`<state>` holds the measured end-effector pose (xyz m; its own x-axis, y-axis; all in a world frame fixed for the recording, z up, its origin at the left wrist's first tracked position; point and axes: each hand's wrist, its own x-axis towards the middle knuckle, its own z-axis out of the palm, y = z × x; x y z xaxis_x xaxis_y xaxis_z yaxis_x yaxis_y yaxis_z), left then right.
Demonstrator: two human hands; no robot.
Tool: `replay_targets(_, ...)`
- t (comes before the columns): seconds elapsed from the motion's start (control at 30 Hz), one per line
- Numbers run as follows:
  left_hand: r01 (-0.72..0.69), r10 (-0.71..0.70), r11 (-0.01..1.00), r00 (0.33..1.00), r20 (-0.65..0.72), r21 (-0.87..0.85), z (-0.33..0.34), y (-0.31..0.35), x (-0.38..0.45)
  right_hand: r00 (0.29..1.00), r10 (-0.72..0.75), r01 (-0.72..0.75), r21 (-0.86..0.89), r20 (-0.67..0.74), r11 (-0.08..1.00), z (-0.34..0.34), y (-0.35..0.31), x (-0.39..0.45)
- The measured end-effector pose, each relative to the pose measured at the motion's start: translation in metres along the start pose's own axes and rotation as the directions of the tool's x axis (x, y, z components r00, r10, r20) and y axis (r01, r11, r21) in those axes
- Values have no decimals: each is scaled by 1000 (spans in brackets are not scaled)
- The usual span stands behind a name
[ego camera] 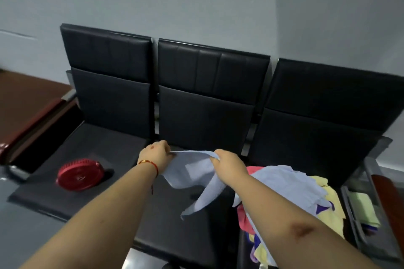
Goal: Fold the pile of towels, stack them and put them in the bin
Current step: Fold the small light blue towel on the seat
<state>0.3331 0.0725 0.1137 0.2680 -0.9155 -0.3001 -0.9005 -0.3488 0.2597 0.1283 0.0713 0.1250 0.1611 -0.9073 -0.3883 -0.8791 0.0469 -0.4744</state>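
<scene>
Both hands, left hand (155, 152) and right hand (229, 165), are pinching a blue towel's (192, 170) top edge in their fingers, stretching it left-right above the middle seat (166, 225); the pile (306, 192) is lying right.

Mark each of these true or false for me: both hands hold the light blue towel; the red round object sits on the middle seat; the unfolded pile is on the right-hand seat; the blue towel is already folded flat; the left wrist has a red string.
1. Both hands hold the light blue towel. True: the left hand and right hand each grip its top edge.
2. The red round object sits on the middle seat. False: it lies on the left seat.
3. The unfolded pile is on the right-hand seat. True.
4. The blue towel is already folded flat. False: it hangs loose between the hands above the middle seat.
5. The left wrist has a red string. True.
</scene>
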Motion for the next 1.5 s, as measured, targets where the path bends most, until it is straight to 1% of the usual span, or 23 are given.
replay_targets(0.07,86,-89,986,996,-20,-143,4,-13,-18,1000,-6,6,29,-6,1000,-7,1,-3)
replay_targets(0.17,192,-233,923,968,-89,-335,4,-25,-46,998,-55,57,56,-33,997,-5,8,-12)
replay_targets(0.23,226,-289,904,948,-131,-364,6,-28,-57,998,-58,61,104,-25,993,3,15,-19)
replay_targets(0.3,246,-315,895,939,-135,-373,10,-28,-64,999,-38,44,203,-32,978,10,19,-25)
replay_targets(0.37,239,-303,876,949,-90,-420,17,-30,-71,999,-3,16,295,-46,955,15,19,-30)
replay_targets(0.43,210,-271,854,960,-64,-475,21,-35,-70,996,42,-14,350,-74,937,16,13,-27)
replay_targets(0.5,181,-261,785,964,-50,-592,21,-44,-58,992,68,-25,357,-110,934,18,5,-16)
replay_targets(0.57,162,-231,691,973,-2,-704,19,-54,-43,986,97,-39,382,-132,923,27,-1,-5)
replay_targets(0.6,167,-203,665,978,39,-728,19,-59,-35,984,128,-66,405,-127,912,35,-2,0)
replay_targets(0.63,168,-163,660,983,79,-732,18,-64,-27,978,170,-105,424,-118,900,46,-4,4)
replay_targets(0.7,166,-77,684,985,156,-710,18,-72,-17,963,255,-199,414,-85,888,68,-5,11)
replay_targets(0.8,145,13,755,972,235,-639,32,-86,7,948,316,-284,354,-35,891,95,1,27)
replay_targets(0.87,132,29,820,962,270,-558,58,-98,28,947,318,-291,302,-40,908,116,14,43)
replay_targets(0.93,115,37,852,960,278,-510,95,-108,51,949,311,-285,277,-55,918,140,34,62)
replay_targets(1.03,163,-38,870,963,267,-466,170,-125,79,952,295,-268,247,-79,931,185,69,94)
replay_targets(1.13,230,-144,843,967,208,-487,246,-138,93,953,271,-236,227,-135,945,233,101,126)
replay_targets(1.17,258,-180,826,963,200,-502,271,-141,99,950,268,-227,236,-157,945,251,110,137)
replay_targets(1.23,262,-208,833,964,164,-487,320,-141,111,935,282,-215,292,-213,932,289,125,160)
replay_targets(1.27,230,-196,868,973,122,-440,342,-140,115,926,289,-206,319,-241,925,311,131,169)
replay_targets(1.33,115,-124,956,992,-14,-270,369,-133,121,904,295,-182,346,-309,920,348,138,183)
replay_targets(1.37,40,-63,977,992,-107,-210,385,-129,130,888,263,-151,302,-378,941,371,142,195)
replay_targets(1.43,-84,43,982,971,-235,-167,399,-120,151,856,156,-88,158,-493,984,392,142,214)
replay_targets(1.5,-201,139,964,938,-316,-173,403,-110,179,832,32,24,94,-554,995,400,139,235)
